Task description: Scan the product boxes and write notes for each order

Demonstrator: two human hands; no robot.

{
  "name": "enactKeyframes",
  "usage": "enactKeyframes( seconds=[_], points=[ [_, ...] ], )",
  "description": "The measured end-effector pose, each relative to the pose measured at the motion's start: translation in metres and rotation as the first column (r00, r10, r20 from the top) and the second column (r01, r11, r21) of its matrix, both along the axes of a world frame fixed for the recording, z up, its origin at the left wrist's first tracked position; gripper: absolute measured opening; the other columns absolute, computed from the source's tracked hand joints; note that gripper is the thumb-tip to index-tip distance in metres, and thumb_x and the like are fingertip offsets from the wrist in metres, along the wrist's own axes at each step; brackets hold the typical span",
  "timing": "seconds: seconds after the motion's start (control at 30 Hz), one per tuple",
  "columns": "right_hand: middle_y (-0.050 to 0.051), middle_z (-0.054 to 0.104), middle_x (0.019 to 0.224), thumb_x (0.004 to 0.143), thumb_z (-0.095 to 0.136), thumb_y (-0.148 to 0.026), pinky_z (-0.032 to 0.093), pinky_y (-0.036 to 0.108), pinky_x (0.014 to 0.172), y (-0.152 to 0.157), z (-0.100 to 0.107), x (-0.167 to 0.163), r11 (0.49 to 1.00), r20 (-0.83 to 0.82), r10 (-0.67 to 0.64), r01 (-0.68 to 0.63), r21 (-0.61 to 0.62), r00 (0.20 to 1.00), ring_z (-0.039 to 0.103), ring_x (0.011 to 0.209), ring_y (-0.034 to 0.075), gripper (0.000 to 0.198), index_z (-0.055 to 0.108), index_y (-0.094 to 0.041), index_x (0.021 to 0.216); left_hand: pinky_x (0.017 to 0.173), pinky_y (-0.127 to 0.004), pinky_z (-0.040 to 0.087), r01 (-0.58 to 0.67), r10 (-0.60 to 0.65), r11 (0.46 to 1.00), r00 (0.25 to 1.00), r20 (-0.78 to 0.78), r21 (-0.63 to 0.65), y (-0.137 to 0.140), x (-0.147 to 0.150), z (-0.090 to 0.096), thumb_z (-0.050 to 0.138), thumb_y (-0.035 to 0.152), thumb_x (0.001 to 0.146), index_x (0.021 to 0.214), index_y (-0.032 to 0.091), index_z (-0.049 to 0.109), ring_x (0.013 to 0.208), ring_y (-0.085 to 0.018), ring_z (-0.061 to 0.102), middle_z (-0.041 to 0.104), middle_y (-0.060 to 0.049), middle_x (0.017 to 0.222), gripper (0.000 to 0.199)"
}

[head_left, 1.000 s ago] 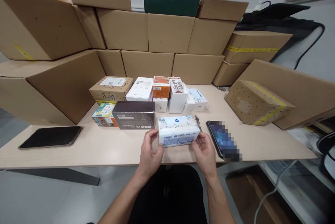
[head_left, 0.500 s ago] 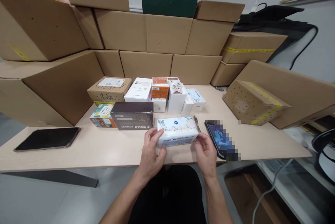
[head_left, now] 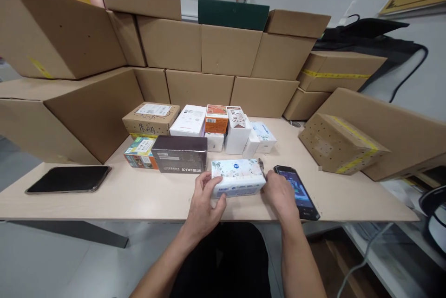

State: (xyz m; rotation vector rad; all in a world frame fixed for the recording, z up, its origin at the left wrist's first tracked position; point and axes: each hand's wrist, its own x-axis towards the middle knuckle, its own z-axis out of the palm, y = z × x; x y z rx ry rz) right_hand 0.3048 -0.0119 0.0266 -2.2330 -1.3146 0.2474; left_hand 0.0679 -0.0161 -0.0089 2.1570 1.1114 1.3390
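A white tissue pack [head_left: 239, 179] with a pale floral top and blue print rests near the table's front edge. Around its left end my left hand [head_left: 205, 198] is closed, thumb on the front and fingers along the top. My right hand [head_left: 282, 193] is at the pack's right end, its fingers pinched at the near end of a dark, slim pen [head_left: 261, 166]; the fingertips are partly hidden. Just right of that hand lies a black handheld phone-like device [head_left: 303, 196] with a lit screen, partly covered by the hand.
Behind the pack stand a dark brown box [head_left: 179, 154], a colourful carton [head_left: 141, 152], an orange box [head_left: 216, 119], white boxes [head_left: 239, 135] and a labelled cardboard parcel [head_left: 151, 119]. A black phone [head_left: 69, 179] lies at left. Large cartons [head_left: 198, 87] wall the back; a taped carton [head_left: 343, 145] sits right.
My right hand has left the pack's right end and moved right and over to the pen. My left hand still holds the pack. The view has shifted slightly.
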Motion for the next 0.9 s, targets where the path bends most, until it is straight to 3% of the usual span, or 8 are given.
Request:
enactKeyframes(
  seconds=[0.13,0.2,0.27,0.33,0.43,0.57,0.7,0.9],
  points=[
    [0.01,0.069,0.071,0.09,0.054,-0.04,0.052,0.037,0.072,-0.006,0.008,0.01,0.983,-0.122,-0.046,0.067,0.171,0.991,0.07,0.072,0.025,0.023,0.056,-0.02,0.078,0.105,-0.044,0.047,0.002,-0.002,1.0,1.0,0.0,0.009,0.0,0.0,-0.001,0.057,0.016,0.089,0.129,0.024,0.048,0.129,-0.025,0.048,0.04,-0.012,0.134,0.042],
    [0.006,0.07,0.076,0.093,0.047,-0.05,0.054,0.033,0.066,-0.011,0.017,0.011,0.936,-0.244,-0.048,0.129,0.328,0.969,0.069,0.066,0.021,0.03,0.052,-0.021,0.09,0.105,-0.045,0.047,0.006,-0.006,1.0,1.0,0.0,0.009,0.0,0.0,0.0,0.058,0.016,0.089,0.129,0.024,0.048,0.129,-0.025,0.048,0.04,-0.013,0.134,0.042],
    [0.002,0.069,0.073,0.091,0.05,-0.052,0.054,0.03,0.059,-0.014,0.028,0.006,0.824,-0.451,0.099,0.181,0.537,0.887,0.066,0.059,0.017,0.03,0.049,-0.022,0.092,0.106,-0.045,0.046,0.012,-0.012,1.0,1.0,0.001,0.008,0.0,0.0,0.0,0.058,0.016,0.089,0.13,0.024,0.048,0.13,-0.025,0.047,0.041,-0.013,0.135,0.042],
    [-0.002,0.066,0.066,0.086,0.059,-0.047,0.049,0.025,0.051,-0.013,0.037,-0.008,0.711,-0.592,0.357,0.201,0.674,0.722,0.061,0.053,0.014,0.028,0.049,-0.022,0.088,0.106,-0.045,0.046,0.019,-0.019,1.0,1.0,-0.001,0.011,0.0,0.0,0.0,0.058,0.016,0.089,0.13,0.023,0.047,0.13,-0.025,0.047,0.041,-0.013,0.134,0.043],
    [-0.002,0.066,0.066,0.087,0.06,-0.041,0.047,0.023,0.051,-0.006,0.044,-0.034,0.725,-0.628,0.553,0.055,0.686,0.548,0.059,0.054,0.012,0.021,0.057,-0.02,0.09,0.105,-0.044,0.047,0.013,-0.013,1.0,1.0,-0.002,0.021,0.001,0.0,-0.001,0.058,0.015,0.089,0.13,0.023,0.048,0.128,-0.025,0.048,0.042,-0.013,0.133,0.043],
    [0.002,0.07,0.078,0.09,0.057,-0.043,0.052,0.026,0.063,0.005,0.041,-0.056,0.775,-0.533,0.554,-0.162,0.611,0.639,0.063,0.066,0.013,0.028,0.064,-0.018,0.101,0.104,-0.044,0.048,0.01,-0.01,1.0,1.0,0.003,0.017,0.001,0.0,-0.003,0.059,0.015,0.088,0.129,0.023,0.048,0.127,-0.025,0.049,0.042,-0.013,0.133,0.043],
    [0.0,0.066,0.072,0.091,0.056,-0.046,0.045,0.023,0.055,0.006,0.036,-0.058,0.807,-0.39,0.497,-0.248,0.536,0.775,0.057,0.059,0.012,0.028,0.062,-0.019,0.094,0.104,-0.044,0.048,0.025,-0.025,1.0,1.0,0.001,-0.01,-0.001,-0.001,-0.003,0.058,0.016,0.089,0.13,0.024,0.048,0.129,-0.025,0.047,0.04,-0.013,0.135,0.043],
    [-0.002,0.062,0.068,0.094,0.052,-0.046,0.038,0.023,0.052,0.005,0.039,-0.057,0.813,-0.295,0.508,-0.337,0.474,0.809,0.054,0.054,0.011,0.029,0.061,-0.02,0.086,0.106,-0.044,0.046,0.026,-0.027,0.999,1.0,-0.002,-0.026,-0.001,-0.001,-0.001,0.059,0.015,0.088,0.131,0.023,0.047,0.131,-0.026,0.045,0.04,-0.013,0.136,0.046]
  ],
)
